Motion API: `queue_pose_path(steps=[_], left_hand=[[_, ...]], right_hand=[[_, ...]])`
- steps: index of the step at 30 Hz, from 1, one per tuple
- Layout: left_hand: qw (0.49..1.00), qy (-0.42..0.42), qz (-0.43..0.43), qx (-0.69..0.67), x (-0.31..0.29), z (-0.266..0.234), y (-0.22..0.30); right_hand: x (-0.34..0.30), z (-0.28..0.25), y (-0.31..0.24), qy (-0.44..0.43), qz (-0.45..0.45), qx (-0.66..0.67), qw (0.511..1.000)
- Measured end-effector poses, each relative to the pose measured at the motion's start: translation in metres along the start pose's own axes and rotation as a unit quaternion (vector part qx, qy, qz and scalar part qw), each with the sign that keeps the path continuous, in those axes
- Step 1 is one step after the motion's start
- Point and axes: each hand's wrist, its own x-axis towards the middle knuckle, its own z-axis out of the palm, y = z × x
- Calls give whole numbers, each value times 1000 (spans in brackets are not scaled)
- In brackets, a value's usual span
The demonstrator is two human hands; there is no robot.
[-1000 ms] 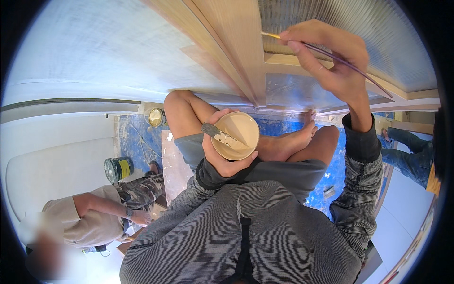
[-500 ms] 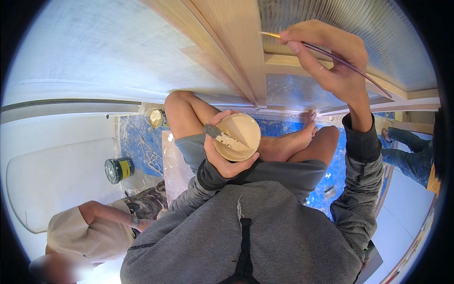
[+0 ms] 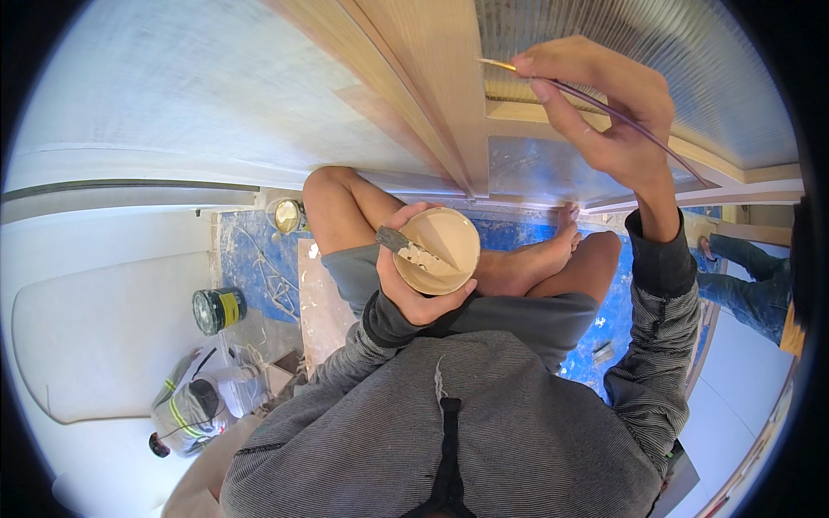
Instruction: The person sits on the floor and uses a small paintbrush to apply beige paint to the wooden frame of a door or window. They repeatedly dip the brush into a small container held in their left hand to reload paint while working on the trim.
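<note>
My right hand point(image 3: 609, 108) pinches a thin long-handled brush point(image 3: 604, 105), its tip touching the wooden frame point(image 3: 432, 78) beside a ribbed glass panel point(image 3: 673, 60). My left hand point(image 3: 410, 289) cups a small round cream-coloured bowl point(image 3: 440, 250) above my crossed legs. A putty knife point(image 3: 401, 246) rests in the bowl with pale paste on its blade. I sit barefoot in a grey striped sweater.
A blue, paint-spattered sheet point(image 3: 250, 250) covers the floor. A dark can with a yellow label point(image 3: 216, 309) and an open tin point(image 3: 287, 216) stand at the left. A person's back shows at lower left point(image 3: 194, 406). Another person's jeans-clad legs point(image 3: 751, 285) lie at the right.
The person at the lower left has shifted down and away, and a striped bundle now shows there. My hands, brush and bowl have barely moved.
</note>
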Motion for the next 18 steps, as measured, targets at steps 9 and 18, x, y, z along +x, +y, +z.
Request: queue_pose_path(steps=[9,18], left_hand=[[1000,-1,19,6,2,1,0],[1000,1,-9,-1,-1,1,0]], right_hand=[[-1,-2,1,-13,-13,-21,1000],[-1,2,1,-18,-8,-18,1000]])
